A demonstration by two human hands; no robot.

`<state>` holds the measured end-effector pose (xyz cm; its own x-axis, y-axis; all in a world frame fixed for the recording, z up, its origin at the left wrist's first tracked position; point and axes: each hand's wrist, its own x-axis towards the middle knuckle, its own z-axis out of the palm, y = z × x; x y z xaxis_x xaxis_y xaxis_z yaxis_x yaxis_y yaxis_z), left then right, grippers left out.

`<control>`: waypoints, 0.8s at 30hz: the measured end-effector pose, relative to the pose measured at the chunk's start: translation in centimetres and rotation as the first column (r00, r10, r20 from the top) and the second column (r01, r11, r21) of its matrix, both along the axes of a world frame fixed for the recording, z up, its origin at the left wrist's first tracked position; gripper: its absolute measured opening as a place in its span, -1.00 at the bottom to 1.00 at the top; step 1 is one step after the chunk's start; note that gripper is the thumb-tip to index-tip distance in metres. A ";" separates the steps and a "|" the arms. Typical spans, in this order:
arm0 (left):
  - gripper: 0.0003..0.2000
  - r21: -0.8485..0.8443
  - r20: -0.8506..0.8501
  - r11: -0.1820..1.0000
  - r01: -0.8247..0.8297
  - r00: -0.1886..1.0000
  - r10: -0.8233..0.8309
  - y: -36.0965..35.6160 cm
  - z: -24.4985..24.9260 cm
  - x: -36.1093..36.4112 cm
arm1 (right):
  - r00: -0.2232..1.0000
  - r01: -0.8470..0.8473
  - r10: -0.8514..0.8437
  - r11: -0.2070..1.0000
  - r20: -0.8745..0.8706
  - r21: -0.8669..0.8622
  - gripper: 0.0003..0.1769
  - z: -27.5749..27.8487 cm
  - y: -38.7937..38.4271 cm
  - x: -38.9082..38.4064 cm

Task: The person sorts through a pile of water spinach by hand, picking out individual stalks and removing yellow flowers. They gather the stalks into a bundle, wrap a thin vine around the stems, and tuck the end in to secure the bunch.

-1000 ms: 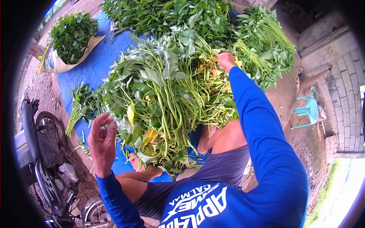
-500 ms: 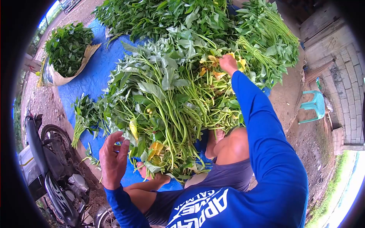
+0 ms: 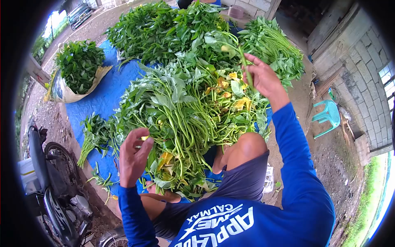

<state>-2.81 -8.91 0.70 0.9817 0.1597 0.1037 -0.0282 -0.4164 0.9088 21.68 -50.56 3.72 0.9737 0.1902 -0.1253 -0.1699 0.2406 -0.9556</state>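
Note:
My right hand (image 3: pixel 265 80) is raised over the right side of the heap, its fingers closed on a water spinach stem (image 3: pixel 246 68) with leaves at its upper end. Below it lies the large pile of water spinach (image 3: pixel 181 123), long green stems and arrow-shaped leaves, with yellowed leaves (image 3: pixel 242 103) among short stem pieces. At the pile's left edge hovers my left hand (image 3: pixel 135 156), fingers curled but apart from the thumb. A bit of yellow shows between them, seemingly a leaf behind the hand.
Bundled greens (image 3: pixel 271 49) and a leafy mound (image 3: pixel 160 29) lie at the back. A filled sack (image 3: pixel 80 70) stands on the blue tarp (image 3: pixel 117 78). A motorcycle (image 3: pixel 57 193) is at left, a green plastic stool (image 3: pixel 328 117) at right beside a block wall (image 3: pixel 362 86).
My right hand has lifted away from the yellow leaves and now holds a stem. My left hand has shifted slightly right and up. The view has tilted upward.

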 end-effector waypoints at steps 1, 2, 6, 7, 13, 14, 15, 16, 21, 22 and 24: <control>-0.71 -0.135 0.032 0.991 0.001 0.999 0.004 -1.1 0.8 0.3 | 1.000 -0.009 0.009 1.000 0.026 0.006 -0.30 0.5 1.2 -2.4; -0.73 -0.162 0.064 0.985 0.059 0.997 -0.049 -2.3 1.8 0.7 | 0.998 -0.024 0.023 1.000 0.051 0.008 -0.29 0.7 2.4 -4.6; -0.74 -0.284 0.126 0.945 0.164 0.983 -0.132 -7.9 6.4 2.6 | 0.971 -0.131 0.161 0.977 0.179 -0.168 -0.27 0.2 7.9 -13.3; -0.71 -0.299 0.098 0.945 0.133 0.989 -0.109 -8.7 7.4 3.4 | 0.956 -0.154 0.205 0.959 0.207 -0.240 -0.27 -0.5 9.2 -14.9; -0.58 -0.271 -0.077 0.963 0.007 0.997 -0.029 -6.8 1.9 5.6 | 0.883 -0.146 0.299 0.907 0.361 -0.395 -0.32 -4.5 14.4 -21.0; -0.61 -0.320 -0.091 0.946 -0.046 0.996 0.018 -6.5 0.8 5.3 | 0.890 -0.165 0.313 0.898 0.332 -0.407 -0.31 -4.9 14.5 -21.3; -0.64 -0.376 -0.112 0.921 -0.096 0.992 0.058 -6.7 0.3 4.7 | 0.898 -0.181 0.326 0.886 0.296 -0.427 -0.30 -5.2 14.1 -21.7; -0.67 -0.455 -0.172 0.877 -0.155 0.982 0.084 -6.9 0.4 3.8 | 0.866 -0.106 0.310 0.880 0.392 -0.463 -0.27 -5.3 14.4 -22.0; -0.79 -0.718 -0.115 0.649 -0.252 0.962 0.247 -4.4 -2.7 2.4 | 0.501 0.625 0.272 0.542 0.822 -0.561 -0.34 -6.5 14.8 -21.2; -0.79 -0.731 -0.102 0.633 -0.257 0.957 0.271 -3.8 -2.8 2.2 | 0.501 0.647 0.208 0.554 0.840 -0.523 -0.36 -6.9 14.8 -21.1; -0.79 -0.735 -0.102 0.619 -0.277 0.948 0.302 -3.4 -2.9 1.4 | 0.829 0.346 0.124 0.652 0.546 -0.675 -0.47 -6.7 14.6 -22.0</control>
<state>-1.44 -12.30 -2.22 0.8697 0.4707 -0.1483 -0.0562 0.3930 0.9178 -0.33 -35.98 -3.01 0.9278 0.1515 0.3409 0.3628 -0.5792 -0.7300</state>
